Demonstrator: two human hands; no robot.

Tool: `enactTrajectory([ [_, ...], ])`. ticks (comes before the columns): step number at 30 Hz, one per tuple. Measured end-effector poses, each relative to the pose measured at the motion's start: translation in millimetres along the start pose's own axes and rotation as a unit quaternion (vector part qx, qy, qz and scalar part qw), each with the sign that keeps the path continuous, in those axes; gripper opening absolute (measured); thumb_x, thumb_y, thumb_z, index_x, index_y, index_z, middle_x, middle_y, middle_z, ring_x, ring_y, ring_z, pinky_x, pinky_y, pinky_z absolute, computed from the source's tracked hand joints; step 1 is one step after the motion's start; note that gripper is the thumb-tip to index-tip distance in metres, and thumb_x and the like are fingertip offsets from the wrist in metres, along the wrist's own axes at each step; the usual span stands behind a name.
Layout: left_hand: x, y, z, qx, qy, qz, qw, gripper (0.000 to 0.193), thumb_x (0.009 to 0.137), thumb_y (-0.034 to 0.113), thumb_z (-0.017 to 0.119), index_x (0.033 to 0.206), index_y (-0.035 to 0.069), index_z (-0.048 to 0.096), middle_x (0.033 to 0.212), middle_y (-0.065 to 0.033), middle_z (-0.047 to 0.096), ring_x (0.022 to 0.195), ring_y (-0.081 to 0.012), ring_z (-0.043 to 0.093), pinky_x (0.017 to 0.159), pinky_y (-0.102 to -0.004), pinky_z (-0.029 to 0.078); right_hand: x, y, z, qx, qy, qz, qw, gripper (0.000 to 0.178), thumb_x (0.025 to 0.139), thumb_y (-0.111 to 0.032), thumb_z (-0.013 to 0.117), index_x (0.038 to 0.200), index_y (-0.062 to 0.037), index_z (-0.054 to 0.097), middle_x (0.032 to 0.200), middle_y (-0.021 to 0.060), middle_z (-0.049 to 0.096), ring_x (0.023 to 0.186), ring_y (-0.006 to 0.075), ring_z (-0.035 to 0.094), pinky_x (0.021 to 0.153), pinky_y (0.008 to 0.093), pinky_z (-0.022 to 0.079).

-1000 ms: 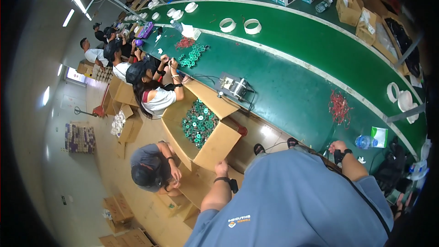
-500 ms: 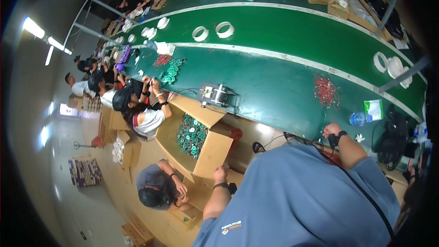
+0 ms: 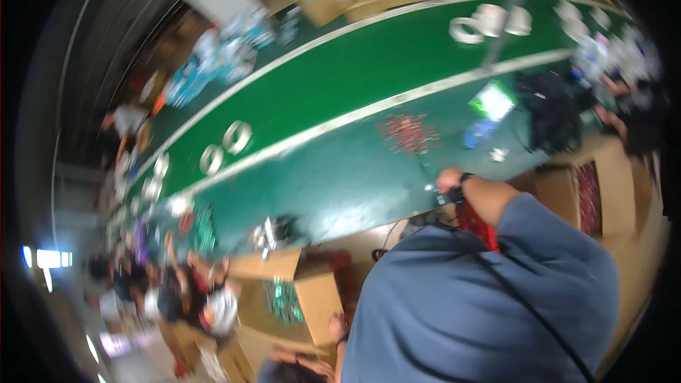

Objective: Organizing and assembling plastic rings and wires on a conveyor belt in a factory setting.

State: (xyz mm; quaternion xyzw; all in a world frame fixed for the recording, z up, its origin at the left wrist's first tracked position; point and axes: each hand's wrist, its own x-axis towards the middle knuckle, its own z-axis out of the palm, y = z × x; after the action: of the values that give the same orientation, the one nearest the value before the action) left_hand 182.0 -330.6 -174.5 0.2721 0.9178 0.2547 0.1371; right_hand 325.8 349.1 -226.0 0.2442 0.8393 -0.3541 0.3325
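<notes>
My right hand (image 3: 448,179) is at the near edge of the green worktable (image 3: 333,202), its fingers curled in. A small pale spot shows beside the fingers; what they hold, if anything, is too blurred to make out. Beyond the hand lies a pile of red wires (image 3: 409,133). My left hand (image 3: 338,326) hangs low beside the flap of an open cardboard box (image 3: 319,305), smeared by motion, its fingers unclear. Inside that box are many green ring-shaped parts (image 3: 284,301).
A blue bottle (image 3: 479,133), a green-and-white packet (image 3: 494,101) and a black bag (image 3: 550,110) lie to the right. White rings (image 3: 237,137) sit on the green belt (image 3: 319,78). Co-workers (image 3: 170,301) sit along the left; another person (image 3: 298,367) is close by my left hand.
The view has swung to the right and blurred. More boxes show at my right side. My right hand stays by the table edge, and my left hand stays beside the box.
</notes>
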Motion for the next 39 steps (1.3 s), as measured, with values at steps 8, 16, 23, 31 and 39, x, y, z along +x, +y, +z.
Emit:
enactTrajectory([
  [8,161.1,79.5,37.5,0.127,-0.195,0.051,0.971,0.022,0.087,0.023,0.056,0.090,0.001,0.055,0.090,-0.0173,0.059,0.078,-0.0328,0.058,0.061,-0.0424,0.047,-6.7,-8.8,-9.8,0.087,0.014,0.112,0.990,0.018,0.066,-0.017,0.064,0.080,-0.0088,0.074,0.084,0.0138,0.070,0.082,0.0275,0.067,0.072,0.0403,0.051],
  [16,233.5,130.4,65.3,0.064,-0.236,0.071,0.967,0.022,0.087,0.023,0.055,0.090,0.001,0.055,0.091,-0.0167,0.059,0.078,-0.0318,0.057,0.062,-0.0417,0.047,-16.4,-5.1,-5.4,0.165,0.032,0.142,0.976,0.023,0.065,-0.014,0.064,0.085,-0.0073,0.073,0.091,0.0168,0.068,0.086,0.0296,0.066,0.072,0.0419,0.050],
  [23,259.3,151.4,74.8,0.016,-0.260,0.042,0.965,0.022,0.088,0.023,0.054,0.090,0.001,0.055,0.091,-0.0162,0.059,0.078,-0.0309,0.057,0.062,-0.0410,0.047,-20.7,-8.9,-4.2,0.121,0.065,0.116,0.984,0.020,0.078,-0.021,0.056,0.078,-0.0118,0.074,0.079,0.0083,0.071,0.076,0.0208,0.069,0.067,0.0382,0.053],
  [31,276.4,166.5,82.9,-0.044,-0.276,-0.008,0.960,0.023,0.088,0.023,0.053,0.090,0.000,0.055,0.092,-0.0156,0.058,0.078,-0.0299,0.057,0.063,-0.0403,0.047,-21.7,-6.5,-5.6,-0.069,0.036,0.019,0.997,0.023,0.077,-0.020,0.057,0.091,-0.0084,0.072,0.092,0.0119,0.070,0.087,0.0237,0.067,0.075,0.0387,0.052],
  [39,259.1,160.7,77.1,-0.106,-0.280,-0.094,0.949,0.023,0.088,0.023,0.052,0.090,0.000,0.054,0.093,-0.0150,0.058,0.078,-0.0289,0.057,0.064,-0.0396,0.047,-11.9,-9.5,-1.5,0.027,0.023,0.072,0.997,0.021,0.076,-0.021,0.058,0.083,-0.0099,0.073,0.085,0.0101,0.071,0.079,0.0233,0.068,0.071,0.0399,0.052],
])
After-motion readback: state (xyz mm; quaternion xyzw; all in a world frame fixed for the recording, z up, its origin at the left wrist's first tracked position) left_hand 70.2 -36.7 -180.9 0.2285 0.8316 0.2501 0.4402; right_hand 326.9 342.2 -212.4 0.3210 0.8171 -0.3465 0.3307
